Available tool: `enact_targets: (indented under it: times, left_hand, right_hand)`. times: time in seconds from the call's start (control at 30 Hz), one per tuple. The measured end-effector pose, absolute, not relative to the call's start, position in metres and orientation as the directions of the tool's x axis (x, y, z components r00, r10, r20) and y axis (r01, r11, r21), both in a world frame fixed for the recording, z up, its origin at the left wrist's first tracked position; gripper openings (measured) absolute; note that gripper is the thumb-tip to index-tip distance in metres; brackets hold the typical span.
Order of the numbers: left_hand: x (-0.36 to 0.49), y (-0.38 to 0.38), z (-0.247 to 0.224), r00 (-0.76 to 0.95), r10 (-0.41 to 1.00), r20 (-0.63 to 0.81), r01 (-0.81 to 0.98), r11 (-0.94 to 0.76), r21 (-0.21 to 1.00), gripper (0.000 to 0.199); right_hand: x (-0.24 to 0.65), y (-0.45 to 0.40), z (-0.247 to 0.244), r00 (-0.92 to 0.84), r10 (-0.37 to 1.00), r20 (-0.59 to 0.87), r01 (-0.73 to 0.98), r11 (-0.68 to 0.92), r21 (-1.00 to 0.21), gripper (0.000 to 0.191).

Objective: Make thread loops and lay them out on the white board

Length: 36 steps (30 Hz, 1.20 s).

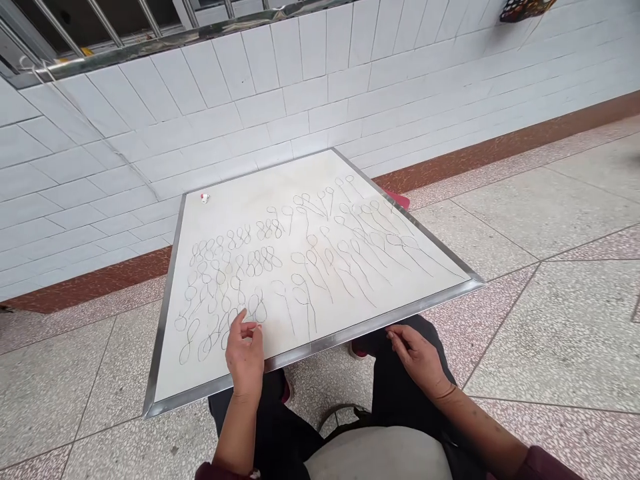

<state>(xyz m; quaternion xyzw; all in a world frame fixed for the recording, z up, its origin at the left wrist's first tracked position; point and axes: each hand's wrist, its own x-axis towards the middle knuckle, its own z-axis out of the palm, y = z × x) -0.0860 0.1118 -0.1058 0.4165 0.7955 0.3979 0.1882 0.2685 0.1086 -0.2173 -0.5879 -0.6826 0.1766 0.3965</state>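
Over the near edge of the white board (280, 187), my left hand (246, 357) has its thumb and forefinger pinched together, with another finger raised. Right of it, my right hand (417, 357) is just off the board's front edge, thumb and fingertips also pinched. Whatever either pinch holds is too thin to make out. Beside my left hand lie thin, dark figure-eight loops (189, 341) of what looks like wire or thread. To the right, several single loops with long tails (311, 257) are spread in rows.
A small white and red object (205, 198) sits at the board's far left corner. The board has a metal rim (370, 325) and stands close to a white tiled wall (280, 87). A pink-red object (399, 200) shows beyond its right edge. Speckled floor (575, 320) surrounds it.
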Motion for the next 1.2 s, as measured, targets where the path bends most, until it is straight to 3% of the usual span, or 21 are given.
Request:
enact_targets:
  times: [1.0,1.2]
  left_hand:
    - [-0.089,0.141,-0.116,-0.474,0.874,0.105,0.801,0.379,0.463,0.053]
    - [-0.084,0.146,-0.115,-0.404,0.900,0.165,0.865,0.317,0.389,0.056]
  right_hand:
    - [0.270,0.108,-0.225,-0.092,0.932,0.351,0.712,0.308,-0.631,0.023]
    - [0.270,0.108,-0.225,-0.093,0.928,0.360,0.716,0.314,-0.623,0.024]
